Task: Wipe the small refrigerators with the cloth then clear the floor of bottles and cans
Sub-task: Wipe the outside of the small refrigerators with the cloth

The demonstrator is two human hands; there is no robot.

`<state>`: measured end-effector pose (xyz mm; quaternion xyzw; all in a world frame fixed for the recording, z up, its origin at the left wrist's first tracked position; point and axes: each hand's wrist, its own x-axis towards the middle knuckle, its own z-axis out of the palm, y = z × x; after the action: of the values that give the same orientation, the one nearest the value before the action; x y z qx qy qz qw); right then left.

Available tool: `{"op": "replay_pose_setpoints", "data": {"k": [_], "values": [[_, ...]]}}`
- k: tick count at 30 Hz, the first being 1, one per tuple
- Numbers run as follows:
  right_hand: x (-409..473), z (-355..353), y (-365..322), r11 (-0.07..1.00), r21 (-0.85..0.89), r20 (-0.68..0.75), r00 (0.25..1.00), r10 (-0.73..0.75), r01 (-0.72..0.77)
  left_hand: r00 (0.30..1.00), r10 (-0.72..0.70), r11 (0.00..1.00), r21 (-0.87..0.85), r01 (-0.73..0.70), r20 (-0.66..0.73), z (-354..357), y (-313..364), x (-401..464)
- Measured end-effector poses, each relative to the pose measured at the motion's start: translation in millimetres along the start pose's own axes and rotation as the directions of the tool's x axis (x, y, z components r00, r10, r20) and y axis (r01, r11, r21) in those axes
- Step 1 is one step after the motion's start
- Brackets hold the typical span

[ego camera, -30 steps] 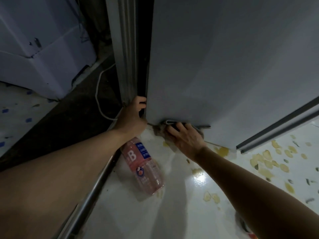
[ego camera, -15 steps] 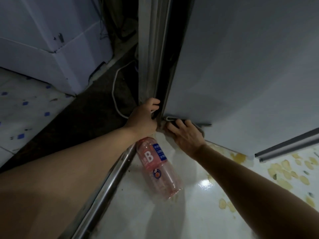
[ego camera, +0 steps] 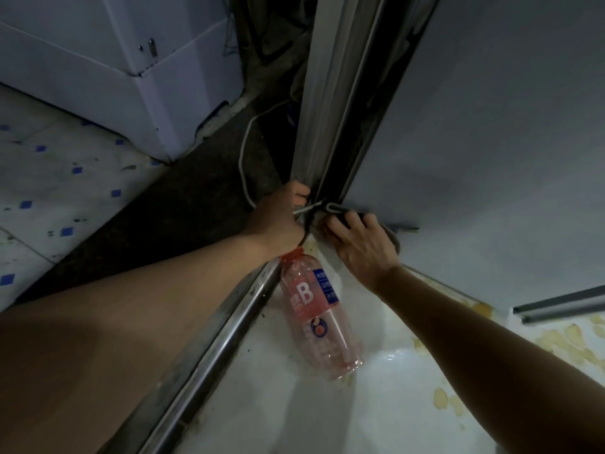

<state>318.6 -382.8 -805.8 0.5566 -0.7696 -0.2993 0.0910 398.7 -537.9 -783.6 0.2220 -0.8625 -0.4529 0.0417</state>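
Cloth (ego camera: 391, 235), dark and bunched, was pressed under the right hand (ego camera: 361, 245) against the bottom edge of the grey refrigerator (ego camera: 491, 142), that grip flattened on it, while the left hand (ego camera: 278, 221) was curled shut around the corner post (ego camera: 314, 126). The wipe would be judged best done with firm pressure kept along the low edge and into the corner seam. One cloth, one pink bottle (ego camera: 316, 314) lying on the floor (ego camera: 294, 414), two refrigerators and no cans were counted.

left hand (ego camera: 278, 221): bare, no glove/ring | right hand (ego camera: 363, 244): bare, no glove/ring | both forearms: bare to frame edge, no sleeves, no watch or band visible
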Motion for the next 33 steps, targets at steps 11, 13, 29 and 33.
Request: {"op": "replay_pose_setpoints", "data": {"k": [11,13,29,33], "values": [[9,3,-10,0.998,-0.056,0.097,0.995,-0.032,0.038,0.999,-0.021,0.999,0.050,0.019,0.034,14,12,-3],[1,0,-6,1.000,-0.015,0.076,0.997,-0.025,0.026,0.998,-0.022,1.000,0.016,0.021,0.061,18,20,-4],[-53,37,17,0.997,0.060,0.052,0.998,0.040,-0.043,0.993,-0.083,0.992,-0.092,0.091,0.079,51,60,-9],[-65,41,20,0.996,0.083,0.071,0.997,0.020,-0.026,0.996,-0.087,0.992,-0.088,0.089,0.032,61,64,-9]]}}
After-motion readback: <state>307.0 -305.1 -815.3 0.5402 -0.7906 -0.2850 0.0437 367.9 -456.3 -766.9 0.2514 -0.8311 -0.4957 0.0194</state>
